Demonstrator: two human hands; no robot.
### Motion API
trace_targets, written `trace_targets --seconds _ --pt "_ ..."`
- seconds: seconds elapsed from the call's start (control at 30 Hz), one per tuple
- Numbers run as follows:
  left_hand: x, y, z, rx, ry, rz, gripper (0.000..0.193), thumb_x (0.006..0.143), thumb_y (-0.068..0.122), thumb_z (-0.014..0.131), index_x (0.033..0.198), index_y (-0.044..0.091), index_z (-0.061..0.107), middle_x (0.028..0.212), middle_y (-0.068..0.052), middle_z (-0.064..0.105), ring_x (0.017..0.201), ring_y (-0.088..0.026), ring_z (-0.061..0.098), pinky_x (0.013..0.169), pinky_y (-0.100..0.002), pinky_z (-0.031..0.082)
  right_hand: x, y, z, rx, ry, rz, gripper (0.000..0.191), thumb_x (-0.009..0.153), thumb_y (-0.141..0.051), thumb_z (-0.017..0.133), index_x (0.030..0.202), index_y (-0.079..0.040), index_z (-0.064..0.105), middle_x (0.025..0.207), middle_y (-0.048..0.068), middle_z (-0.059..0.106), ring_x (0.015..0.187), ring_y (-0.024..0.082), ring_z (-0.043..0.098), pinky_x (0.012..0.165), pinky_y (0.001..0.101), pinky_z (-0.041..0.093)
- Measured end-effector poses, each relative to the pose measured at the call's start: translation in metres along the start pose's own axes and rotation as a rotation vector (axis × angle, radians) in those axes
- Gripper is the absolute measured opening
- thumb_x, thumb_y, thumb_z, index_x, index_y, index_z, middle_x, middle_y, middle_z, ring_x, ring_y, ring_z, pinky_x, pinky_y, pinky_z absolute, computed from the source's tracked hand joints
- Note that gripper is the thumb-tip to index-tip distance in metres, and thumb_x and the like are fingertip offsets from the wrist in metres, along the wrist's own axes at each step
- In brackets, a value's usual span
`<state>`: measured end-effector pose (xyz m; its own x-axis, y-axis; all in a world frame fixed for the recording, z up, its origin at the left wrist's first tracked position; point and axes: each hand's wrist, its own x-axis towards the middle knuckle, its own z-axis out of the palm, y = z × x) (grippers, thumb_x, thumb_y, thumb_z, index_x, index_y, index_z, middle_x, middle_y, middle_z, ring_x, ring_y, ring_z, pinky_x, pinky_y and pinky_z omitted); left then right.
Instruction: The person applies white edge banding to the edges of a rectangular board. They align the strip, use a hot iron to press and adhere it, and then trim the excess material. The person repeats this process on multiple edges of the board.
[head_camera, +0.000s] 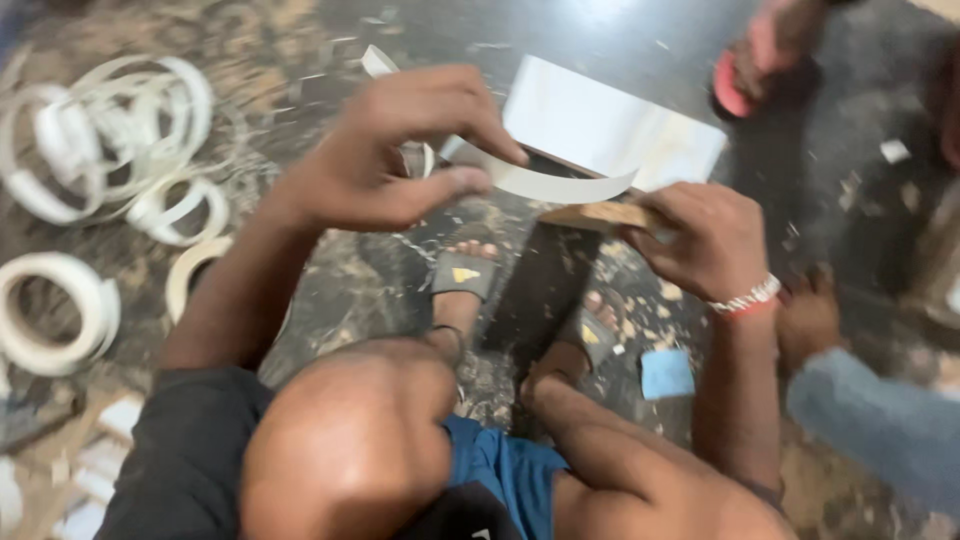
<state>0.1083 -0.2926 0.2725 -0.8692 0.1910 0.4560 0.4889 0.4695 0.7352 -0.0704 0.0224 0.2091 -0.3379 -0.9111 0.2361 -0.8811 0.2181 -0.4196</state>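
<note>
- The white edge-banding strip (545, 185) arcs across the middle of the view, above the dark floor (650, 50), running from the left hand to the right hand.
- The left hand (385, 155) pinches the strip between thumb and forefinger, fingers closed tight on it; the strip's tail curls away behind that hand.
- The right hand (705, 240) is closed around a small wooden block (595, 215), whose tip meets the free end of the strip. A beaded bracelet sits at that wrist.
- Judgement: the step in hand appears to be trimming or smoothing the strip's end against the block. The next move calls for steady tension from the left hand and a controlled stroke of the block along the edge; motion blur prevents closer assessment.
- A white laminated panel (610, 125) lies on the floor just behind the strip.
- The person squats, both feet in grey sandals (462, 272) below the work.
- Coils of white banding (110, 130) lie well apart at the left; a small blue pad (667, 375) rests near the right foot.
- Another person's foot in a red sandal (745, 75) shows top right; a blue sleeve (880, 420) enters at lower right.
</note>
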Motion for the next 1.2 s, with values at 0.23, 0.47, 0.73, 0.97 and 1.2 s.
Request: trace_targets --seconds 0.23,0.47,0.73,0.97,1.2 --pt "0.068 -0.05 0.128 -0.008 0.009 -0.116 0.028 0.095 0.014 0.08 0.121 0.007 0.073 0.108 -0.008 0.067 0.094 -0.022 0.068 0.079 -0.035 0.055 -0.03 0.029 -0.014 0.28 0.241 0.296 0.04 0.086 -0.005 0.083 0.123 0.0 0.069 0.112 0.012 0.076 0.1 0.019 0.075 0.087 0.0303 0.058" --pt "0.071 -0.034 0.155 0.472 -0.049 -0.111 0.032 0.093 0.016 0.076 0.121 0.001 0.072 0.099 -0.011 0.063 0.082 -0.026 0.065 0.07 -0.039 0.052 -0.051 0.031 -0.035 0.292 0.297 0.323 0.041 0.087 -0.004 0.087 0.124 0.0 0.069 0.112 0.013 0.074 0.101 0.022 0.074 0.085 0.0303 0.06" --pt "0.078 -0.026 0.167 0.625 -0.105 -0.089 0.037 0.092 0.003 0.068 0.127 -0.007 0.068 0.102 -0.014 0.058 0.084 -0.027 0.065 0.074 -0.038 0.056 -0.071 0.023 -0.042 0.086 0.271 0.272 0.024 0.097 -0.004 0.084 0.118 -0.003 0.072 0.117 0.012 0.073 0.103 0.025 0.074 0.09 0.0327 0.059" --pt "0.078 -0.028 0.15 0.497 -0.181 -0.145 0.033 0.097 0.006 0.07 0.127 -0.006 0.066 0.101 -0.015 0.059 0.085 -0.027 0.066 0.074 -0.037 0.058 -0.067 0.003 -0.042 0.077 0.308 0.324 0.024 0.092 -0.003 0.084 0.115 -0.003 0.075 0.112 0.012 0.073 0.097 0.024 0.073 0.082 0.0323 0.059" --pt "0.042 -0.022 0.152 0.449 -0.092 -0.09 0.023 0.097 0.01 0.074 0.118 0.001 0.07 0.095 -0.012 0.059 0.08 -0.028 0.066 0.067 -0.04 0.055 -0.084 -0.012 -0.031 0.01 0.299 0.283 0.028 0.095 -0.002 0.082 0.12 -0.002 0.072 0.113 0.013 0.071 0.097 0.026 0.072 0.081 0.0333 0.059"
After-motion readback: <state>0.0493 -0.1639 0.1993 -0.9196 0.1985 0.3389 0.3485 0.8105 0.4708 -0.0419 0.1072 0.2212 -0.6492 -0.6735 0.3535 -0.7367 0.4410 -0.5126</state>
